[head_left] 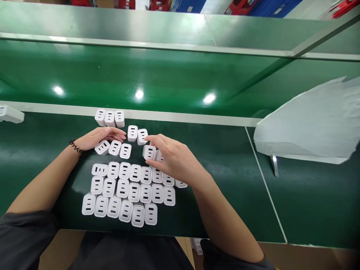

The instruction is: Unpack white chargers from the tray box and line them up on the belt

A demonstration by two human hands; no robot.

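Note:
White multi-port charger blocks stand close together on the dark green bench, their port faces turned up. My left hand [105, 135] lies with fingers stretched, between a back group of three chargers [109, 118] and three more chargers [114, 148] in front of it. My right hand [171, 157] curls round a charger [149, 152] and its neighbour, thumb on the near side and index finger on the far side. The index fingertip meets the edge of another charger [142, 136], which stands beside a further charger [132, 133]. My palm partly hides the row beneath it.
Three uneven rows of chargers [123, 187] fill the bench in front of me. Another charger [11, 114] lies at far left. A pale strip [180, 118] crosses behind; a white sheet [306, 123] is at right. Red and blue crates [189, 5] stand beyond.

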